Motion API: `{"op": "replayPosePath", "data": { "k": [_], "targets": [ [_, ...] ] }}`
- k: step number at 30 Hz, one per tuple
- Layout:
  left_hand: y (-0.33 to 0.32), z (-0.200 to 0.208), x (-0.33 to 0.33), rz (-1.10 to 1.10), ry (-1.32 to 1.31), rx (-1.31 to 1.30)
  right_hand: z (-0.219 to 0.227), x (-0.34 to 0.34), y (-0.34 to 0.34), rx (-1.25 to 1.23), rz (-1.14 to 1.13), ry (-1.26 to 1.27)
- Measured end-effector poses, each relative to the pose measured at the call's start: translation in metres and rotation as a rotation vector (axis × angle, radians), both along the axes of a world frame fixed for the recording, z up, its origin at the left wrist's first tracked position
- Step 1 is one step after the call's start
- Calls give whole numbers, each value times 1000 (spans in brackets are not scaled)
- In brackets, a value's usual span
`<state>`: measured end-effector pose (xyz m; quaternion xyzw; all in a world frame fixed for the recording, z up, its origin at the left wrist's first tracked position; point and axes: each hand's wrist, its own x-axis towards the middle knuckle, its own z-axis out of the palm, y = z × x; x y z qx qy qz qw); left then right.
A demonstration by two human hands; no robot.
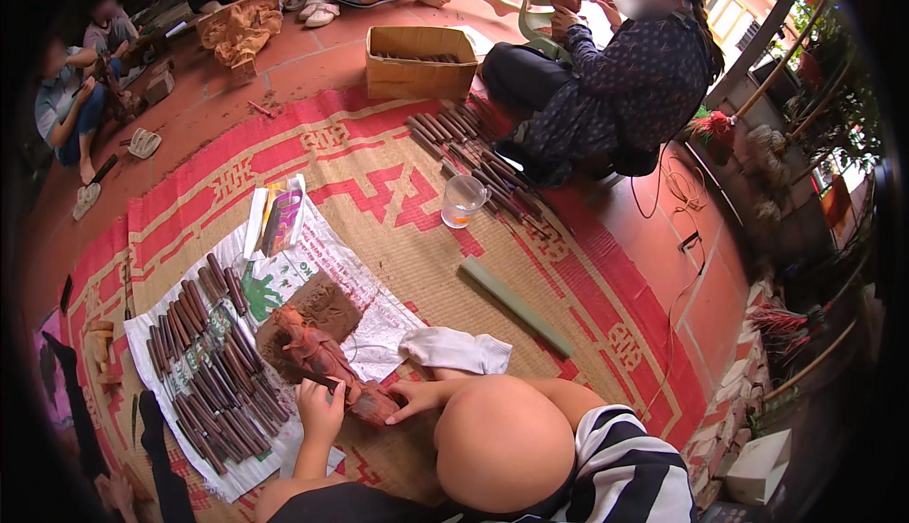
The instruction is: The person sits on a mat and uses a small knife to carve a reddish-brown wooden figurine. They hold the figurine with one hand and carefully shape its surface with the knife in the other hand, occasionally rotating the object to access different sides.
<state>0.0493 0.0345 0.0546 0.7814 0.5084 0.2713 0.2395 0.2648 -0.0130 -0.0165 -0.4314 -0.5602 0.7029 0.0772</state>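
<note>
A reddish-brown carved wooden figure lies at an angle in front of me. Its upper end rests on a dark brown block or pad. My left hand is closed round a dark-handled carving tool, held against the figure's middle; the tool's tip is hard to make out. My right hand grips the figure's near end, thumb and fingers on its sides. Left of the figure, rows of dark-handled carving tools lie on a white printed sack.
My raised knee stands beside my right hand. A white cloth, a grey-green bar and a clear mug lie on the red-patterned mat. Beyond are more tools, a cardboard box and a seated person holding a carved head.
</note>
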Motion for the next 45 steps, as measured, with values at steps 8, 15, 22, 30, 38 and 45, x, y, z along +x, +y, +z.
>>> {"op": "replayPosePath", "data": {
  "k": [8,15,22,30,38,45],
  "targets": [
    [-2,-6,-7,4,-153,-78,-15,-1,-1,65,-27,-5],
    [-3,-1,0,-14,-21,-30,-19,7,-5,55,-36,5],
    [-5,-18,-7,37,-149,-27,-11,9,2,21,17,-108],
    [1,-25,-8,42,-200,-50,-1,6,0,-5,-56,-23],
    [-3,-17,-8,65,-161,-97,8,3,3,-53,-47,-16],
    [-1,-16,-11,23,-175,-38,5,3,6,-7,-53,-15]
  ]
}}
